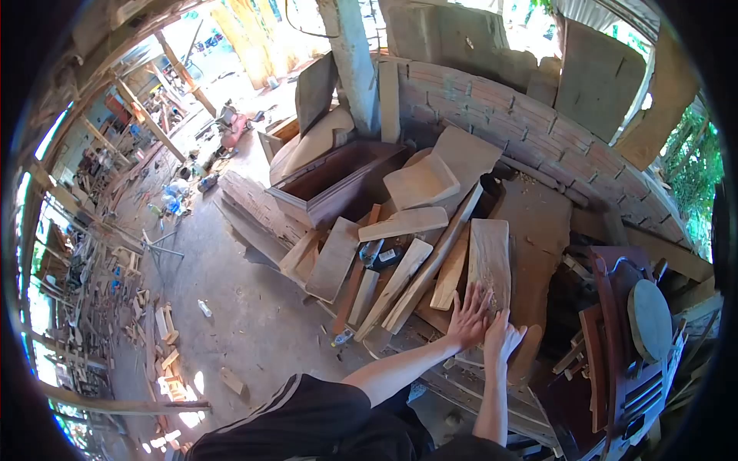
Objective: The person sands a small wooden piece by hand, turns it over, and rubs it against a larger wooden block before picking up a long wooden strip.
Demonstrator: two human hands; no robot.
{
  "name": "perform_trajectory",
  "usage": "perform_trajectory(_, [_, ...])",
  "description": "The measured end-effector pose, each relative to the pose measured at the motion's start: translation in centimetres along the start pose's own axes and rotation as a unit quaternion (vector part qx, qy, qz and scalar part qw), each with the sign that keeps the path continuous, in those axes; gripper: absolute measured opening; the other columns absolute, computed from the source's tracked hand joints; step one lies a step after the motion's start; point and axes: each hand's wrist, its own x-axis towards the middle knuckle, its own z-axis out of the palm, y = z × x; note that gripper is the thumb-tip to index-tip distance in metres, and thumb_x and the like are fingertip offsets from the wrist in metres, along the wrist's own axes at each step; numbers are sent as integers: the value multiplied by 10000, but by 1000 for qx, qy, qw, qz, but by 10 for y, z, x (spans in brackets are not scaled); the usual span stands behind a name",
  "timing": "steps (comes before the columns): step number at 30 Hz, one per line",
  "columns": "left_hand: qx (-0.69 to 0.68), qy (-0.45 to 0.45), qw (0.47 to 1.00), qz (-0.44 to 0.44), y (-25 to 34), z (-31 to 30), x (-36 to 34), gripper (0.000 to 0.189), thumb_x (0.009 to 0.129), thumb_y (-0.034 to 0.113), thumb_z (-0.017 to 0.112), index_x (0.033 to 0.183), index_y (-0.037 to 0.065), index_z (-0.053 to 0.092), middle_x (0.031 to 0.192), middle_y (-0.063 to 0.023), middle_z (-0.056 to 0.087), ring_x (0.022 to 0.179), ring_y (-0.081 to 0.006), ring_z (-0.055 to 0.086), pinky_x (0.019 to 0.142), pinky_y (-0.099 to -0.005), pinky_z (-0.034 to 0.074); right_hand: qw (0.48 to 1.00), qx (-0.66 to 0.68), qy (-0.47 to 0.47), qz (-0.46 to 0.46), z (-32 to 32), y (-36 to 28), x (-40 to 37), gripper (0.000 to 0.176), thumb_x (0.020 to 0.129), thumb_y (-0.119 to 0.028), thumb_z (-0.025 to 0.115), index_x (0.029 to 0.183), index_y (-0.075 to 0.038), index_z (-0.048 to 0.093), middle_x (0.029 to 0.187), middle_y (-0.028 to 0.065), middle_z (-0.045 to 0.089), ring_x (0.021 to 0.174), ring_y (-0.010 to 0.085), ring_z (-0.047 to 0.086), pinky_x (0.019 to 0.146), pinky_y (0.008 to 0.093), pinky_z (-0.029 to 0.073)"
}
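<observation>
A pale, thick wooden board (pixel 490 257) lies lengthwise in front of me on the workbench. My left hand (pixel 469 316) rests flat on its near part, fingers spread. Close beside it, my right hand (pixel 503 338) is at the board's near right corner, with its fingers curled and one digit sticking out to the right. Whatever those curled fingers hold, if anything, is hidden. Left of the board lie several loose wood pieces (pixel 407 286) at different angles. Among them is a dark power tool (pixel 384 256), partly covered by a short plank (pixel 403 223).
Behind the pieces stand a dark wooden box (pixel 338 184) and a curved wooden seat piece (pixel 421 183). A brown sheet (pixel 534 238) covers the bench's right side. Dark furniture parts (pixel 611 338) lean at the right. A brick wall (pixel 530 127) runs behind. A bottle (pixel 204 308) lies on the floor.
</observation>
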Motion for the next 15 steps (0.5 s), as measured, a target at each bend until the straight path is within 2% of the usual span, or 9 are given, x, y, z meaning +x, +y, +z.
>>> perform_trajectory(3, [-2,-21,1000,-11,1,-2,0,740,986,307,453,1639,103,173,1696,-236,77,1574,-427,11,1217,-674,23,1000,-3,23,-11,-9,-1,-13,145,1009,-201,589,1089,-93,644,599,148,671,558,357,667,939,567,466])
perform_trajectory(4, [-6,-39,999,-20,3,-7,1,738,987,310,451,1639,103,173,1697,-233,77,1573,-430,12,1215,-679,23,1000,8,-15,-5,-18,1,-26,171,1008,-200,591,1123,-86,647,605,149,674,566,349,673,952,568,463])
perform_trajectory(6, [4,-3,1000,-9,1,-1,2,742,984,317,454,1638,103,175,1697,-233,80,1572,-431,17,1213,-683,26,996,49,-76,-1,-23,9,-41,223,1006,-199,593,1187,-83,651,607,148,676,576,328,684,971,572,455])
perform_trajectory(7, [13,28,1000,6,0,3,1,747,981,324,457,1637,103,178,1696,-232,84,1572,-433,23,1211,-687,29,996,49,-77,-2,-18,9,-35,223,1006,-199,593,1187,-83,651,607,148,676,576,328,684,971,572,455])
perform_trajectory(9, [8,-3,1000,-4,0,3,-1,751,980,328,463,1637,103,178,1694,-233,97,1571,-433,31,1211,-688,37,1000,-10,10,-23,-4,6,-14,173,1003,-196,596,1133,-95,650,588,148,665,563,328,680,939,560,458])
perform_trajectory(10, [4,-30,999,-12,2,-3,2,755,979,332,470,1637,104,178,1692,-233,109,1571,-434,39,1211,-689,45,999,-14,22,-31,1,5,-1,141,1007,-196,590,1094,-102,648,571,145,654,549,335,669,918,552,457])
perform_trajectory(13, [17,-94,995,-33,6,-17,7,729,986,284,452,1641,125,176,1698,-219,106,1572,-432,45,1209,-682,86,1000,-16,19,-19,8,3,1,102,1004,-186,593,1047,-109,644,553,136,640,527,344,650,888,552,468])
perform_trajectory(14, [18,-86,996,-29,8,-22,5,724,987,281,454,1640,123,184,1695,-222,121,1571,-432,55,1208,-684,95,1000,-29,-4,-1,-6,3,-17,102,1004,-186,593,1047,-109,644,553,136,640,527,344,650,888,552,468])
perform_trajectory(15, [16,-80,996,-26,10,-24,3,720,987,277,456,1638,121,192,1692,-225,135,1570,-433,65,1206,-686,103,1000,21,0,-9,-26,2,-34,81,998,-183,602,1024,-117,640,543,131,633,515,343,641,871,552,474])
